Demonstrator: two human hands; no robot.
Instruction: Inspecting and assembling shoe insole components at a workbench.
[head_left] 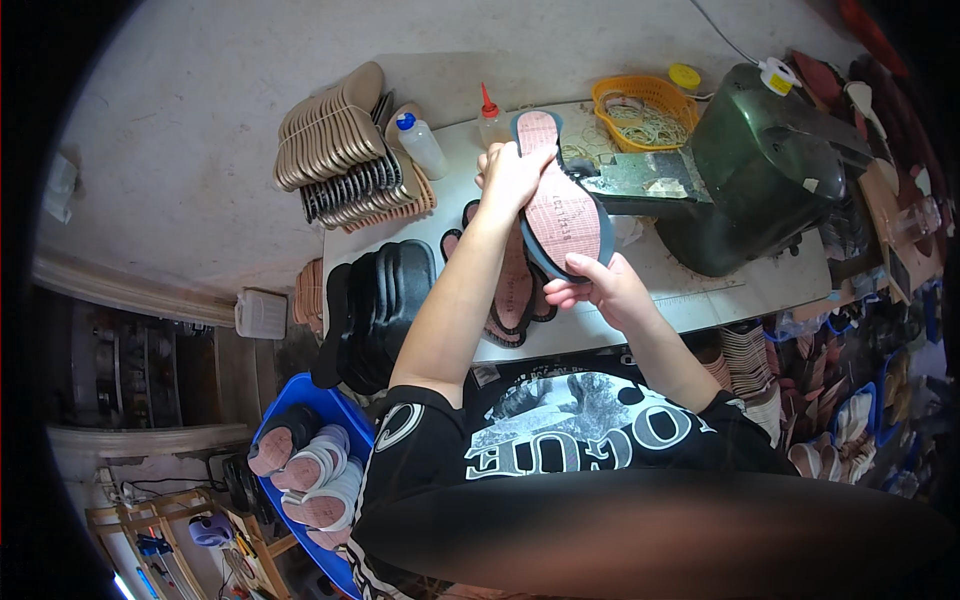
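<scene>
You are holding a pink-faced sole with a grey-blue edge in both hands, just to the left of the arm of the green machine; whether it touches that machine, you cannot tell from this view. Your left hand grips the narrow middle of the sole, thumb across the pink face. Your right hand pinches its broad end, nearer your body than the machine's arm, with the thumb on top and fingers curled at the edge.

The white table stretches out beneath the machine and to its left. More pink-faced soles with dark rims lie to the machine's left, partly hidden by your left forearm. Farther left of it stands a row of black soles, and beyond those, a stack of tan soles beside a blue-capped bottle.

Past the machine's arm, on its far side, sit a red-tipped bottle and an orange basket of pale loops. Well left of the machine and lower down, a blue bin holds white-edged soles.
</scene>
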